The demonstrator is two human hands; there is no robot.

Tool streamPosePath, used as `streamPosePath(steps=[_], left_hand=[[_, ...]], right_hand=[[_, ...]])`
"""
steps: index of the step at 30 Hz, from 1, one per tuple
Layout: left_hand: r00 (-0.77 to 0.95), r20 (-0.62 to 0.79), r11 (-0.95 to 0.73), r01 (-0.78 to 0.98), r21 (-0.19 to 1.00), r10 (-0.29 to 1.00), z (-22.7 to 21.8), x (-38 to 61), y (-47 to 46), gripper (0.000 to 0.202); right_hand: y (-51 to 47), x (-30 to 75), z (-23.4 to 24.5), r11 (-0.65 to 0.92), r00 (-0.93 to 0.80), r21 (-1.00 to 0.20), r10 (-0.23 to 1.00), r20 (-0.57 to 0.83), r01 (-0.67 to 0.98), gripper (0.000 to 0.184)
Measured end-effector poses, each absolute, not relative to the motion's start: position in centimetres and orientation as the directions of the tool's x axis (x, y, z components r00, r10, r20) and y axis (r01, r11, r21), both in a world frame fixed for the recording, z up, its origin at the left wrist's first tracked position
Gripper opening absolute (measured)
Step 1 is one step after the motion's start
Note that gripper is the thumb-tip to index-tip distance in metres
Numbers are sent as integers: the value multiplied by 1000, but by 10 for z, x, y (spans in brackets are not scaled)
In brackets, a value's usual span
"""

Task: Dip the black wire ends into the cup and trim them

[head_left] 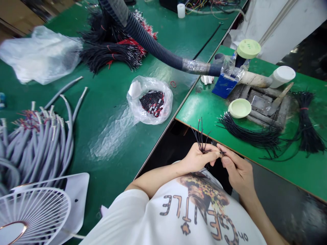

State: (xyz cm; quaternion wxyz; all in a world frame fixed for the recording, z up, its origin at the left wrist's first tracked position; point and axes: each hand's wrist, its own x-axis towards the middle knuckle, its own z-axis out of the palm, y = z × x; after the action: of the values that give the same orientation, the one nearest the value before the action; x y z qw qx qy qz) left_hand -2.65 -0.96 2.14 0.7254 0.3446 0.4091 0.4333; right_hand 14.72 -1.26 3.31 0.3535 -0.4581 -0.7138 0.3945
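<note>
My left hand [198, 159] is closed around a small bunch of thin black wires [200, 134] whose ends fan upward. My right hand [236, 170] pinches the end of one of these wires right beside the left fingertips. Both hands hover in front of my chest, over the gap between two green tables. A pile of black wires [251, 134] lies on the right table [293, 166] just beyond my hands. A clear bag of small black and red parts [153, 101] sits on the left table [107, 98].
Grey cables [38, 143] and a white fan [38, 207] fill the near left. Black and red wire bundles [112, 51] and a plastic bag [41, 54] lie farther back. A corrugated hose [153, 44] crosses to a metal fixture [260, 102], beside green lids [239, 108].
</note>
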Motion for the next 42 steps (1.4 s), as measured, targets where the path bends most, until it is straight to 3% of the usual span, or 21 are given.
streamPosePath(steps=[10,15,19,23,27,30,32,35,38,42], left_hand=[[254,-357,438,-488,755,899,11,-23,-11,27],[215,-348,409,-506,760,912,12,-25,-6,27],[239,-327,403,-453,795,914,13,-23,-7,26],[249,-298,374,-362,854,922,17,-24,-8,27],[260,-286,359,-303,883,922,21,-29,-6,30],[293,-310,389,-272,880,905,24,-31,-4,31],[332,-331,420,-248,873,883,27,-33,-4,28],[394,-352,464,-241,852,849,31,-34,-4,22],[441,-361,508,-281,814,822,31,-35,-6,16],[498,-339,537,-334,774,798,31,-33,-7,13]], right_hand=[[-18,157,25,220,-308,-890,947,96,400,37],[-13,167,23,115,-288,-904,958,-9,411,36],[-2,160,33,83,-193,-890,981,-6,448,33],[3,150,39,210,-234,-843,967,103,496,22],[4,152,42,442,-395,-723,884,251,531,19],[5,156,49,504,-514,-672,832,209,543,14],[4,157,52,434,-536,-713,839,96,551,11],[-1,156,47,188,-459,-858,887,-61,478,20],[-12,152,35,-125,-366,-970,910,-195,207,26],[-23,138,28,-447,-345,-881,860,-375,-157,24]])
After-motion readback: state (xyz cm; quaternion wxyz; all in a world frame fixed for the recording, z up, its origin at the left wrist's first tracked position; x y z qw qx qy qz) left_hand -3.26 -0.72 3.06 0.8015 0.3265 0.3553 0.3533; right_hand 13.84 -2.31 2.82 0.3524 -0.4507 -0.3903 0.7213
